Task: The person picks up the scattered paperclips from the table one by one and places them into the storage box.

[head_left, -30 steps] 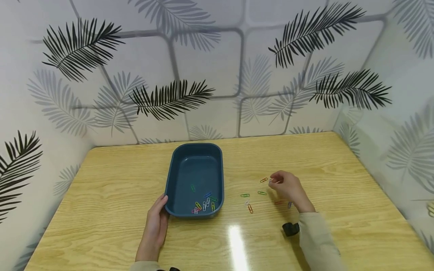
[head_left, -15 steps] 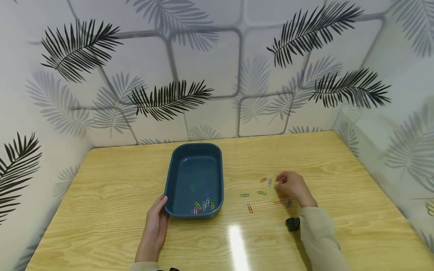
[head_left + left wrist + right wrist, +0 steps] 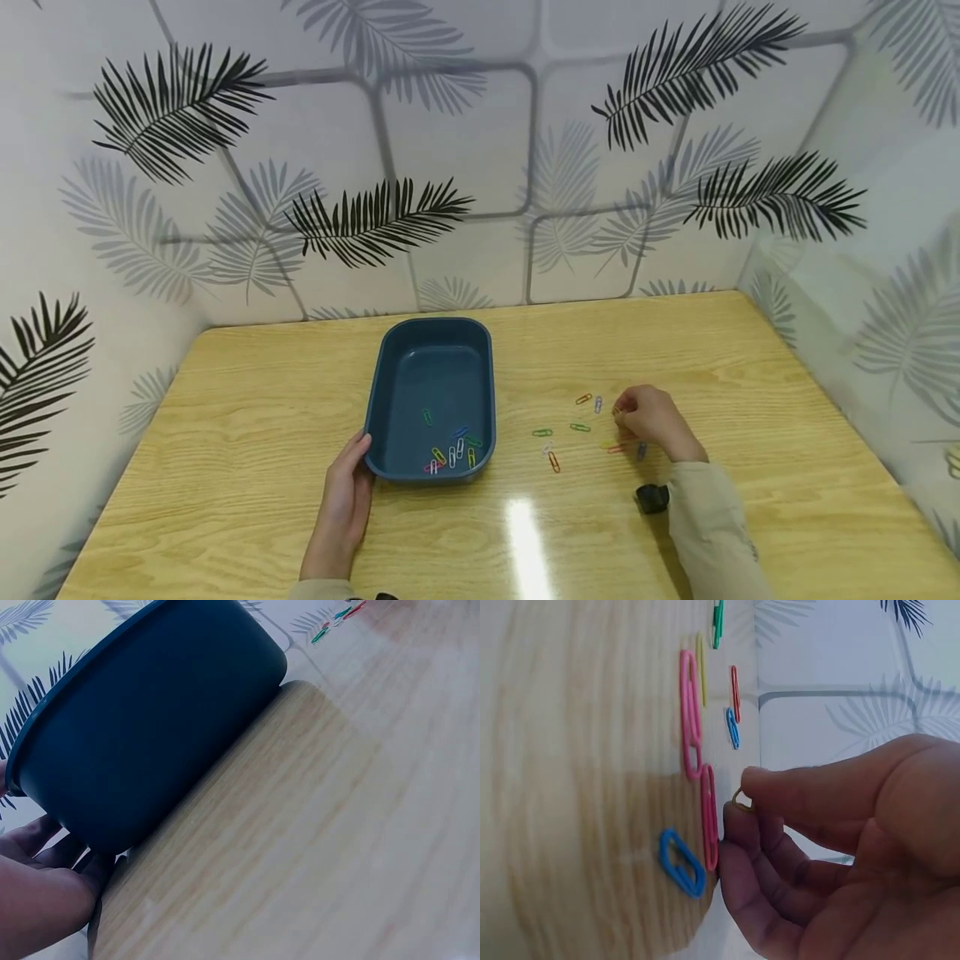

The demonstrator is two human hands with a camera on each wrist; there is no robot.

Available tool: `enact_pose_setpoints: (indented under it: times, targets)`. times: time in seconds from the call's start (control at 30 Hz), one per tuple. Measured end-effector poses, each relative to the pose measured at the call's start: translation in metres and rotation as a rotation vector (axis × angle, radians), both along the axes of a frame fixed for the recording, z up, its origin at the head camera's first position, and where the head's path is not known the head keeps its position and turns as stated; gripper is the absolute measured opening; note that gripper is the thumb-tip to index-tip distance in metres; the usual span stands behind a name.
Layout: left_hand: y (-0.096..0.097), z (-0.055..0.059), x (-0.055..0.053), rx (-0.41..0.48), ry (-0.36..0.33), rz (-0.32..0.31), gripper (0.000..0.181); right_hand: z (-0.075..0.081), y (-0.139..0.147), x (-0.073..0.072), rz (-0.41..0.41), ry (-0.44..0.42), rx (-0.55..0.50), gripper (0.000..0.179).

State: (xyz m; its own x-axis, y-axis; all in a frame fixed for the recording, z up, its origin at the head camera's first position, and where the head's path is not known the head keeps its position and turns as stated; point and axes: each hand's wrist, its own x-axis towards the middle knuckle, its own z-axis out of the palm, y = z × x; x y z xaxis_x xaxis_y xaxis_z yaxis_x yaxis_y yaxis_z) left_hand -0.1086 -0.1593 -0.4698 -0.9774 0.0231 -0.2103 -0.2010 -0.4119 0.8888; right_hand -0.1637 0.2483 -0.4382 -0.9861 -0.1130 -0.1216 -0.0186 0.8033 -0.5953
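Note:
My left hand (image 3: 347, 500) grips the near left corner of a dark blue plastic bin (image 3: 442, 375). Its thumb lies at the rim, and in the left wrist view the fingers (image 3: 75, 851) reach round the outside near the base. Several coloured paper clips (image 3: 452, 456) lie in the near end of the bin. Over the right part of the table, my right hand (image 3: 657, 421) pinches a small yellowish paper clip (image 3: 741, 801) between thumb and forefinger, most of it hidden by them. Beside those fingers in the right wrist view are two pink paper clips (image 3: 690, 712) and a blue paper clip (image 3: 681, 862).
Between bin and right hand, loose paper clips are scattered on the wooden table (image 3: 247, 433): green clips (image 3: 542, 432), red ones (image 3: 553, 462) and a pale blue one (image 3: 597, 405). A leaf-patterned wall (image 3: 465, 250) stands behind the table.
My right hand has shifted slightly right, uncovering the pale blue paper clip on the table, and now pinches a yellowish one. The left hand and bin have stayed put.

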Motion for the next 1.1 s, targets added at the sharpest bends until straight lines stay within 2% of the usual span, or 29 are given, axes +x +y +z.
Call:
enact_pose_setpoints:
  times: [0.33,0.57,0.83,0.97,1.1]
  targets:
    - [-0.001,-0.001,0.0,0.0,-0.004,-0.004,0.057,0.006,-0.001,-0.003,-0.128,-0.031,-0.035,0.019]
    - [0.0,-0.002,-0.002,0.009,-0.011,0.012,0.056,0.013,-0.011,0.002,-0.149,-0.037,-0.074,0.019]
    - [-0.001,-0.002,-0.001,-0.001,0.002,0.001,0.057,0.018,-0.028,0.003,-0.182,0.0,-0.203,0.018]
    - [-0.001,-0.001,-0.001,-0.002,0.002,0.001,0.056,0.021,-0.038,0.001,-0.167,0.037,-0.279,0.015]
    - [-0.001,-0.002,-0.002,0.003,-0.002,0.004,0.056,0.025,-0.051,-0.003,-0.145,0.033,-0.367,0.016]
